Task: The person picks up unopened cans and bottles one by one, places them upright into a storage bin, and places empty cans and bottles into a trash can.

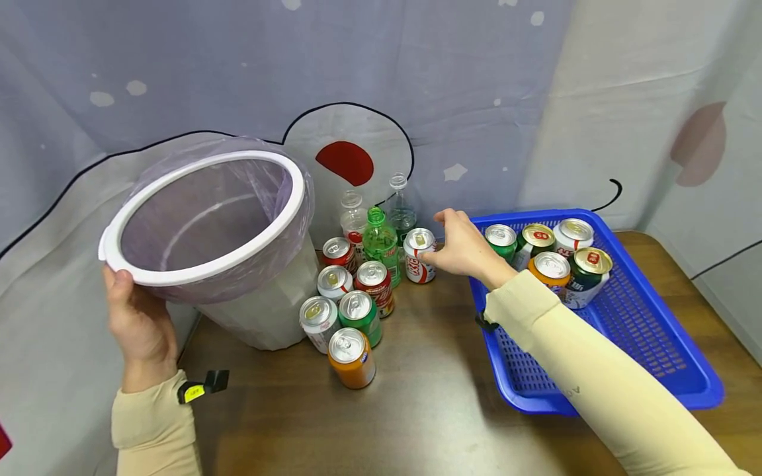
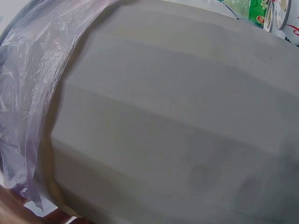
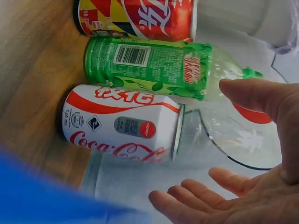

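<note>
Apart; hands (image 1: 141, 325) (image 1: 463, 248) at bin (image 1: 268, 317), can (image 1: 419, 259)

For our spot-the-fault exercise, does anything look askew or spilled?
Perhaps the bin: gripped by the left hand, it seems to lean, while the nearby cans stand upright. The camera angle may exaggerate this. No spill shows.

In the head view, a green bottle (image 1: 381, 246) and a red can (image 1: 338, 254) hide parts of two clear bottles (image 1: 354, 215), the right sleeve (image 1: 595, 370) covers part of the blue basket (image 1: 708, 395), and a red thing (image 1: 3, 441) at left is too cropped to identify. The left wrist view cuts off most of the left hand (image 2: 17, 212); the right wrist view blurs the basket
</note>
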A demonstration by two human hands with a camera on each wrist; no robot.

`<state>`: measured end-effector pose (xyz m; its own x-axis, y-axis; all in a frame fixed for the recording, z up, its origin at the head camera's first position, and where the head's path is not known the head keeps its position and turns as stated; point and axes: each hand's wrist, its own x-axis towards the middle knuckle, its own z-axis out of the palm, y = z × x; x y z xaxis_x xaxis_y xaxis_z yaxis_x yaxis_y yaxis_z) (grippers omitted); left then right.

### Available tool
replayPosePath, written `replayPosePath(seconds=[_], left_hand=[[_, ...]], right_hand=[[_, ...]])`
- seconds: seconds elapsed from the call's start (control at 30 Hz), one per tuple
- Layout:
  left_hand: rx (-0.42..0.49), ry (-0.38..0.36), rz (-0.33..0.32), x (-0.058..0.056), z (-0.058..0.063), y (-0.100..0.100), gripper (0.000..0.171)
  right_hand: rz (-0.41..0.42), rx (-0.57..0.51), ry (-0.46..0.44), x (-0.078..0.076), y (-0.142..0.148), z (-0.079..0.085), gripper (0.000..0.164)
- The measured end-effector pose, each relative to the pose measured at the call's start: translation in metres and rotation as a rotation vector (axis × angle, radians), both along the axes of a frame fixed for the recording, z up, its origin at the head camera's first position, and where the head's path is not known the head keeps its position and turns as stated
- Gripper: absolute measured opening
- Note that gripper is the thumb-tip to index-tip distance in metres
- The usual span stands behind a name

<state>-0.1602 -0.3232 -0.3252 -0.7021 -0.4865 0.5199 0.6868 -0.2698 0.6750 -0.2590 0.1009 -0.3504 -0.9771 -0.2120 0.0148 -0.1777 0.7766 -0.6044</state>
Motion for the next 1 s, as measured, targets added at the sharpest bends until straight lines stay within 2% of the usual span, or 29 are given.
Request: replayPosePath(seconds=[0.2, 0.47, 0.77, 1.0], left_hand=[[0.001, 0.003, -0.021, 0.000, 0.002, 0.000, 0.061], [-0.008, 0.004, -0.009, 0.000, 0.001, 0.000, 0.061], [-0.026, 0.010, -0.012, -0.002, 0.001, 0.000, 0.061], [-0.032, 0.006, -0.011, -0.001, 0.001, -0.002, 0.061]], right_hand=[[-0.079, -0.003, -0.061, -0.014, -0.020, -0.008, 0.087], [-0.179, -0.028, -0.092, -0.025, -0.034, -0.027, 0.087], [-0.172, 0.006, -0.085, -0.032, -0.035, -0.043, 0.077], [-0.158, 0.030, -0.068, -0.033, -0.035, -0.046, 0.068]])
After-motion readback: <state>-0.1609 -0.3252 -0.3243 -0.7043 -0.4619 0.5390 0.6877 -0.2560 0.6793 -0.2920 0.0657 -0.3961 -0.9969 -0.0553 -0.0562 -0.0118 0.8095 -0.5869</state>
